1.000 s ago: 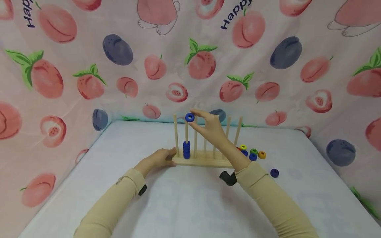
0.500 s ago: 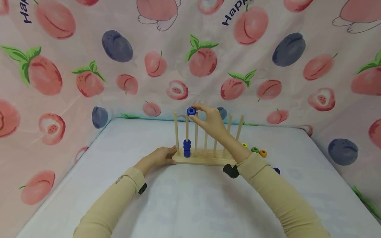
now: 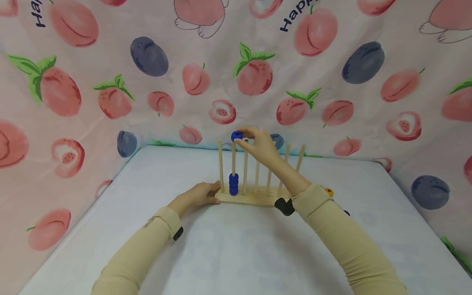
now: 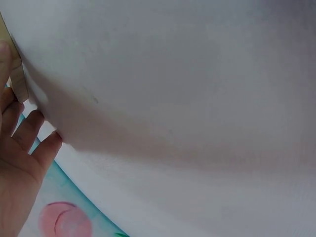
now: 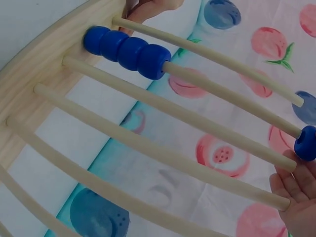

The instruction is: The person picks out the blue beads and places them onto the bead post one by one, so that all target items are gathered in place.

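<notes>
My left hand holds the left end of a wooden peg rack, thumb on the near side. In the left wrist view, the left fingers are around the rack's end. Between thumb and fingertips, my right hand pinches a blue bead at the tip of the second peg from the left. The right wrist view has this bead right at the peg's end. Several blue beads are stacked at the foot of the same peg.
Other upright pegs of the rack carry no beads where visible. Right of the rack, an orange bead and a dark blue bead lie on the white table, partly behind the right sleeve. A fruit-printed cloth hangs behind.
The right hand has risen slightly and turned the blue bead, so its hole, earlier facing the head camera, now points more upward over the peg. The left hand stays on the rack.
</notes>
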`<control>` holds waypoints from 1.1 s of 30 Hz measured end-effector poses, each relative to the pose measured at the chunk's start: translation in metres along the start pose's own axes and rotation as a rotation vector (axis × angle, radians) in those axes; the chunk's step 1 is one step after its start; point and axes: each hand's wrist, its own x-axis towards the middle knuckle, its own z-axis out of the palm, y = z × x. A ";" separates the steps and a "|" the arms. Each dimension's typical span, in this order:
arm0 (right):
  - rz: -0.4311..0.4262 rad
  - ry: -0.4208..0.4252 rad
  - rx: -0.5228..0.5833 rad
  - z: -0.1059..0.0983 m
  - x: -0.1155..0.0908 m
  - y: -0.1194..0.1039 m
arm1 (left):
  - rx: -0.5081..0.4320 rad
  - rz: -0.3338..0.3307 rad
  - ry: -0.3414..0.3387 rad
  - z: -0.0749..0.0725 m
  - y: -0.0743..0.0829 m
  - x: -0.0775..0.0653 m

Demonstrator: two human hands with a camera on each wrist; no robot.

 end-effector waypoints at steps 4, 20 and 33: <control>0.028 -0.020 -0.008 0.001 0.001 -0.002 | -0.008 0.015 -0.001 0.001 0.000 0.000; 0.056 -0.068 -0.060 0.001 0.005 -0.005 | 0.008 0.009 -0.001 -0.002 -0.001 0.000; 0.085 -0.154 -0.100 -0.008 0.004 -0.005 | 0.009 0.022 0.001 -0.002 -0.001 0.003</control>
